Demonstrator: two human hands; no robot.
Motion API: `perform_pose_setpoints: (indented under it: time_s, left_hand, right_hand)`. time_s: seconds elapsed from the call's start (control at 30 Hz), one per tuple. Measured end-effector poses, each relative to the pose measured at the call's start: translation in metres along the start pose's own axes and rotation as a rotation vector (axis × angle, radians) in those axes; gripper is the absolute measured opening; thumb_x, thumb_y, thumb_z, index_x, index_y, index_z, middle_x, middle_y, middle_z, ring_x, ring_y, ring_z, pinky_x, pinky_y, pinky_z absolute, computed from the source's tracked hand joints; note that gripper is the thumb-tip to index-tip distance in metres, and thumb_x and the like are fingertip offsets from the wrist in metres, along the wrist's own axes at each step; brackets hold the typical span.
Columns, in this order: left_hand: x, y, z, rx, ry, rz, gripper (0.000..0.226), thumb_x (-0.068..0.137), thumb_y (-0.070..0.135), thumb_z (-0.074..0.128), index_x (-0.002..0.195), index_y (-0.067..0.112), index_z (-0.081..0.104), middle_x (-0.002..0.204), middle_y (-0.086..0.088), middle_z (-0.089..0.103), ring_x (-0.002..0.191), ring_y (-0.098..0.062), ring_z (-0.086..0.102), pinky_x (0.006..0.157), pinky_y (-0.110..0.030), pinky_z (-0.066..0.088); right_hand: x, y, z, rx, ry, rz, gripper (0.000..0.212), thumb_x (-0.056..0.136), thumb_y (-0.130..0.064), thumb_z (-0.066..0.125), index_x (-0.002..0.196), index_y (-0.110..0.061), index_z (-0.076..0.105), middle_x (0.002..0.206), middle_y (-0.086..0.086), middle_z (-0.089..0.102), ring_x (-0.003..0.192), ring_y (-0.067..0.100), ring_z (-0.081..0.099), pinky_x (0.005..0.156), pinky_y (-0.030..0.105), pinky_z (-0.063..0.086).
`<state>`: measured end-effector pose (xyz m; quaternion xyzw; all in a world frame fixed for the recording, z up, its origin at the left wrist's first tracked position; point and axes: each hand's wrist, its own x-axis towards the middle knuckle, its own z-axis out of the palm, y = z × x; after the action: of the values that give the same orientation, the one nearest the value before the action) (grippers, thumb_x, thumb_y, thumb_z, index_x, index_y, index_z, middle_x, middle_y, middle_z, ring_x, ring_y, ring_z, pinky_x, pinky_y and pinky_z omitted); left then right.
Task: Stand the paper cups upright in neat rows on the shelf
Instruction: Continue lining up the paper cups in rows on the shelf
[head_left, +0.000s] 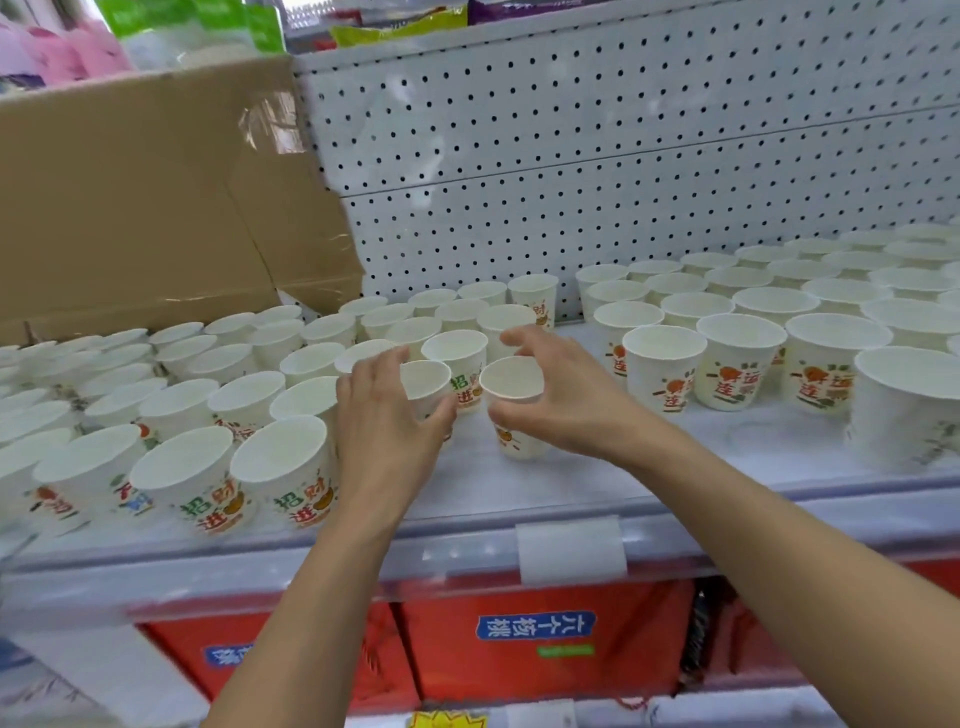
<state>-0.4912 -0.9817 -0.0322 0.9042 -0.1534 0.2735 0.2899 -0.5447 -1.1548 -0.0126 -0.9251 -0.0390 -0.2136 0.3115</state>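
Note:
Several white paper cups with red, orange and green print stand upright on the white shelf (597, 483), one group at the left (182, 467) and one at the right (737, 358). In the gap between them my left hand (384, 426) curls its fingers and thumb round one upright cup (426, 382). My right hand (561, 395) grips another upright cup (511, 382) near its rim, thumb in front and fingers arched over the back. Both cups stand on or just above the shelf; contact with it is hidden.
A brown cardboard box (145, 208) stands at the back left of the shelf against the white pegboard wall (597, 156). A price-tag holder (571, 553) sits on the shelf's front rail. Red packages (535, 639) fill the level below.

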Motion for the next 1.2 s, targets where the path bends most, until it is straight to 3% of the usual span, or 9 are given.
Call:
perform_pose_setpoints:
  time_s: [0.2, 0.37, 0.47, 0.63, 0.7, 0.87, 1.07, 1.2]
  left_hand:
    - [-0.011, 0.018, -0.005, -0.177, -0.125, 0.05, 0.059, 0.074, 0.031, 0.077, 0.128, 0.022, 0.054, 0.127, 0.0, 0.051, 0.12, -0.017, 0.045, 0.095, -0.026, 0.034]
    - [-0.033, 0.06, -0.003, -0.436, -0.322, 0.188, 0.064, 0.069, 0.032, 0.084, 0.124, 0.031, 0.051, 0.125, 0.009, 0.053, 0.114, -0.008, 0.05, 0.1, -0.03, 0.043]
    - [-0.04, 0.091, 0.009, -0.49, -0.399, 0.236, 0.064, 0.067, 0.034, 0.085, 0.122, 0.034, 0.051, 0.122, 0.015, 0.051, 0.112, -0.001, 0.048, 0.095, -0.019, 0.041]
    - [-0.047, 0.123, 0.025, -0.567, -0.443, 0.253, 0.069, 0.066, 0.033, 0.087, 0.126, 0.028, 0.054, 0.126, 0.013, 0.051, 0.113, -0.001, 0.05, 0.092, -0.014, 0.045]
    - [-0.051, 0.126, 0.027, -0.568, -0.432, 0.235, 0.076, 0.064, 0.036, 0.087, 0.13, 0.03, 0.05, 0.129, 0.014, 0.048, 0.113, 0.002, 0.049, 0.09, -0.014, 0.047]
    - [-0.058, 0.13, 0.026, -0.539, -0.392, 0.161, 0.075, 0.064, 0.04, 0.086, 0.129, 0.031, 0.05, 0.127, 0.014, 0.05, 0.11, 0.005, 0.048, 0.08, -0.017, 0.049]
    - [-0.061, 0.143, 0.033, -0.528, -0.416, 0.136, 0.069, 0.07, 0.036, 0.083, 0.131, 0.026, 0.052, 0.129, 0.014, 0.05, 0.115, -0.003, 0.047, 0.086, -0.015, 0.048]
    - [-0.062, 0.147, 0.038, -0.539, -0.41, 0.129, 0.072, 0.072, 0.029, 0.083, 0.134, 0.028, 0.047, 0.132, 0.013, 0.05, 0.118, -0.004, 0.048, 0.096, -0.028, 0.05]
  right_hand:
    - [-0.039, 0.003, -0.037, -0.105, -0.097, -0.022, 0.07, 0.079, -0.03, 0.065, 0.143, -0.028, 0.034, 0.145, -0.009, 0.04, 0.132, 0.01, 0.032, 0.104, 0.026, 0.031]
    - [-0.066, 0.026, -0.085, -0.181, -0.209, 0.061, 0.067, 0.074, -0.031, 0.065, 0.134, -0.043, 0.038, 0.131, -0.008, 0.043, 0.121, 0.009, 0.039, 0.098, 0.028, 0.036]
    - [-0.077, 0.041, -0.112, -0.216, -0.268, 0.095, 0.068, 0.068, -0.033, 0.065, 0.13, -0.048, 0.04, 0.127, -0.012, 0.043, 0.116, 0.006, 0.041, 0.095, 0.027, 0.037]
    - [-0.088, 0.06, -0.141, -0.25, -0.266, 0.03, 0.072, 0.07, -0.022, 0.071, 0.134, -0.039, 0.044, 0.134, -0.016, 0.045, 0.124, 0.003, 0.034, 0.101, 0.026, 0.034]
    - [-0.092, 0.066, -0.146, -0.26, -0.225, -0.009, 0.071, 0.072, -0.026, 0.071, 0.135, -0.038, 0.043, 0.136, -0.018, 0.043, 0.127, 0.002, 0.03, 0.104, 0.025, 0.031]
    - [-0.094, 0.072, -0.153, -0.392, -0.084, -0.064, 0.039, 0.077, -0.044, 0.068, 0.113, -0.033, 0.057, 0.118, -0.009, 0.053, 0.11, 0.011, 0.039, 0.096, 0.03, 0.034]
    - [-0.091, 0.078, -0.159, -0.533, -0.11, -0.091, 0.008, 0.088, -0.031, 0.06, 0.096, -0.029, 0.062, 0.107, -0.007, 0.059, 0.099, 0.015, 0.046, 0.087, 0.039, 0.043]
    - [-0.09, 0.082, -0.164, -0.574, -0.101, -0.107, 0.007, 0.087, -0.028, 0.057, 0.092, -0.03, 0.062, 0.104, -0.009, 0.059, 0.096, 0.014, 0.045, 0.083, 0.035, 0.043]
